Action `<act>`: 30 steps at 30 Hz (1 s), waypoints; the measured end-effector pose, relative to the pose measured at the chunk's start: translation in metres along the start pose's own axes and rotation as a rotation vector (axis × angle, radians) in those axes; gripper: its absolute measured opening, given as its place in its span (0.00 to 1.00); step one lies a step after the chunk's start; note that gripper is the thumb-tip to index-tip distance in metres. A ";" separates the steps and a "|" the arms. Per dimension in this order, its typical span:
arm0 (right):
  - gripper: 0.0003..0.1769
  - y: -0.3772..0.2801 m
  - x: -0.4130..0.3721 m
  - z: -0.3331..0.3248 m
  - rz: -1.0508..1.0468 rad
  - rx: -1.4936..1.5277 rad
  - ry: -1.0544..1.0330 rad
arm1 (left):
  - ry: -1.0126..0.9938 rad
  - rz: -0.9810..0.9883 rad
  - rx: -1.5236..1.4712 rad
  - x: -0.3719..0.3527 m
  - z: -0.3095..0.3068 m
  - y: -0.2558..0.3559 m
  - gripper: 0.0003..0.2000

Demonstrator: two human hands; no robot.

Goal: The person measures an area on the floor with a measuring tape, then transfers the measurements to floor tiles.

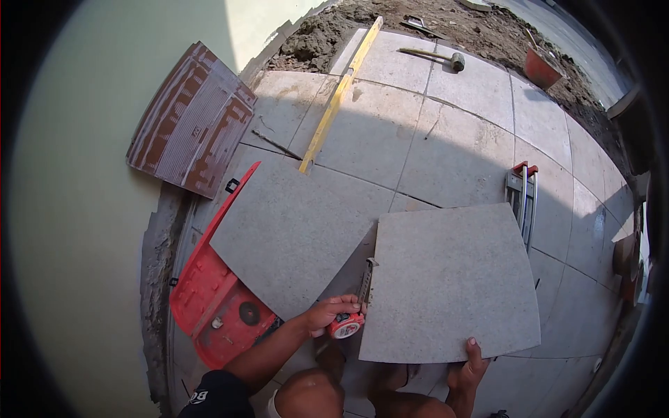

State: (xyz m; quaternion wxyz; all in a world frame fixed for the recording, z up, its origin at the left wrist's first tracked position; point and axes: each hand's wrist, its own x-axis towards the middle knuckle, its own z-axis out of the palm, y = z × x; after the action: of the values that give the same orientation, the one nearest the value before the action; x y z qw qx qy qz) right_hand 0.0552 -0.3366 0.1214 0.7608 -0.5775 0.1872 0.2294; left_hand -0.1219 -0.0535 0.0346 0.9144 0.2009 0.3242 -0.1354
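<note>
My left hand [329,313] is closed around a red tape measure [345,325] with a white round face. Its blade [365,282] is pulled out a short way and runs along the left edge of a grey floor tile [453,285]. With my right hand [470,369] I grip that tile at its lower right edge, the thumb on top and the fingers hidden underneath. A second grey tile [296,230] lies to the left, partly over an opened red plastic case [209,306]. Inside the case is a dark round disc [249,313].
A brown-backed tile [195,125] leans against the pale wall [77,230]. A yellow level [341,94] and a mallet [456,62] lie on the tiled floor [467,132]. A tile cutter [523,198] stands at right. Behind are soil [453,21] and a red bucket [542,68].
</note>
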 end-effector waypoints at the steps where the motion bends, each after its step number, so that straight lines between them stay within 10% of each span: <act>1: 0.34 0.010 0.001 -0.008 -0.015 0.011 -0.003 | -0.009 0.005 0.031 0.002 -0.006 -0.001 0.06; 25: 0.33 0.121 -0.002 -0.084 0.286 0.067 -0.122 | 0.163 0.016 0.392 0.010 -0.049 -0.005 0.08; 30: 0.27 0.144 -0.006 -0.101 0.669 0.136 -0.251 | 0.305 0.021 0.467 0.015 -0.061 -0.013 0.09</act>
State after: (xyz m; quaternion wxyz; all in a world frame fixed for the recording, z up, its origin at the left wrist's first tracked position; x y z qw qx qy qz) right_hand -0.0330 -0.4022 -0.0160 0.6976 -0.3995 0.2856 0.5218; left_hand -0.1481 -0.0394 -0.0219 0.7854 0.4277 0.4158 -0.1654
